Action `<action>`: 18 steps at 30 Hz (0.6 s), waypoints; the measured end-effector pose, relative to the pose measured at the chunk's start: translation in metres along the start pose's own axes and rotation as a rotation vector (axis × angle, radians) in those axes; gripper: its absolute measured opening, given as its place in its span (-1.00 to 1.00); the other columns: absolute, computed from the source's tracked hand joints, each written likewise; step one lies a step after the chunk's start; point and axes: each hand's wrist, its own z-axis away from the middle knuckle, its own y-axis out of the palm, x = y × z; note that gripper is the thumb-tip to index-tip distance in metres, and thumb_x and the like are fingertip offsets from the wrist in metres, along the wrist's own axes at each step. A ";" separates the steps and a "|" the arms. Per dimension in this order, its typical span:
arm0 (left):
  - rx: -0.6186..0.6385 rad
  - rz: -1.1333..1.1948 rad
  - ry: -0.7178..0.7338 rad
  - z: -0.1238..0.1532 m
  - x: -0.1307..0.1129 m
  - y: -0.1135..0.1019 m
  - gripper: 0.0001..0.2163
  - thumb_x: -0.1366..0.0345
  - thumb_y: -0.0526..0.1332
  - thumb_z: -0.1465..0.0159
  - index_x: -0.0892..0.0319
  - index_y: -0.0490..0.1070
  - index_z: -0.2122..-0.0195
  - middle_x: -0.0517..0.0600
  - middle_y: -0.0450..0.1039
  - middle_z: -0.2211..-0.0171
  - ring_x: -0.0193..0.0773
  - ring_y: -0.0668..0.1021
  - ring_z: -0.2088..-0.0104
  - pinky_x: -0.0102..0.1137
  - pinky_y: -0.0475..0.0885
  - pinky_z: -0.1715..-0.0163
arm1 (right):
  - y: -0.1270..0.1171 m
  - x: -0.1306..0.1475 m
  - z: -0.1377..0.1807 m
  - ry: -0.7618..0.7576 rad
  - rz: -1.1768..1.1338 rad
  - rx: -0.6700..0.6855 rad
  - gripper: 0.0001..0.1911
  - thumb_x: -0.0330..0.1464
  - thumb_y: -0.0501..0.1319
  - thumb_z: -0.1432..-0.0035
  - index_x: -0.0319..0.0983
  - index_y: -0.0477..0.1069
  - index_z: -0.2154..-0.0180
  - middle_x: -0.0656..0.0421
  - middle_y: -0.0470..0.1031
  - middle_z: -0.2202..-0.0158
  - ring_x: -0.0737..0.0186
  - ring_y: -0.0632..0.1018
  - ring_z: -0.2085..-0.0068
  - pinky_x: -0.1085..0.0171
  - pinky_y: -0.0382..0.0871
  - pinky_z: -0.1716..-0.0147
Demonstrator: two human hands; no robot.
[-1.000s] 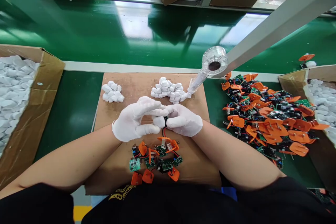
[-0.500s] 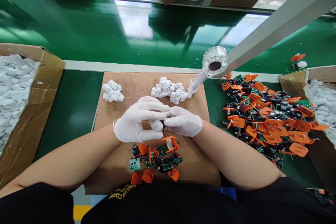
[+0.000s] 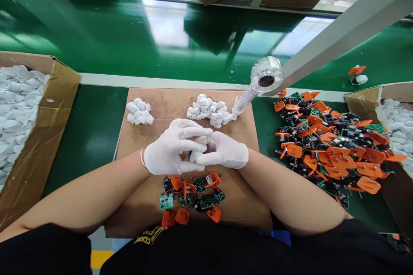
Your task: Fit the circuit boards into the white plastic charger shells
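Note:
Both of my white-gloved hands meet over the middle of a cardboard sheet (image 3: 135,206). My left hand (image 3: 172,148) curls its fingers around a small white plastic shell (image 3: 196,156), with a dark part just showing beside it. From the other side my right hand (image 3: 227,150) closes in, its thumb pressed along the shell; its other fingers are mostly hidden. Just below the hands lies a small group of green circuit boards (image 3: 205,202) wired to orange plug plates (image 3: 182,215). Beyond them sit two heaps of white shells (image 3: 140,111), the right one beside a clear plastic handheld fan (image 3: 266,75).
A large pile of orange plates with wired boards (image 3: 335,154) lies at the right. Cardboard boxes of white shells stand at the left (image 3: 61,107) and far right (image 3: 361,96). A grey metal post (image 3: 338,25) slants across the upper right. One loose assembly (image 3: 357,75) lies on the green surface.
The orange plate and red wire hanging under my hands no longer show there. My fingers have closed further together, and my right thumb has moved left across the white shell.

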 end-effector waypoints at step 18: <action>-0.040 -0.043 0.002 0.002 -0.007 0.006 -0.82 0.16 0.43 -0.05 0.05 0.47 0.53 -0.08 0.62 0.20 -0.13 0.56 0.11 -0.15 0.38 0.11 | 0.029 0.003 0.001 -0.027 0.354 -0.282 -0.67 -0.32 0.40 0.04 -0.20 0.26 0.60 0.29 0.29 0.57 0.26 0.43 0.38 0.22 0.41 0.28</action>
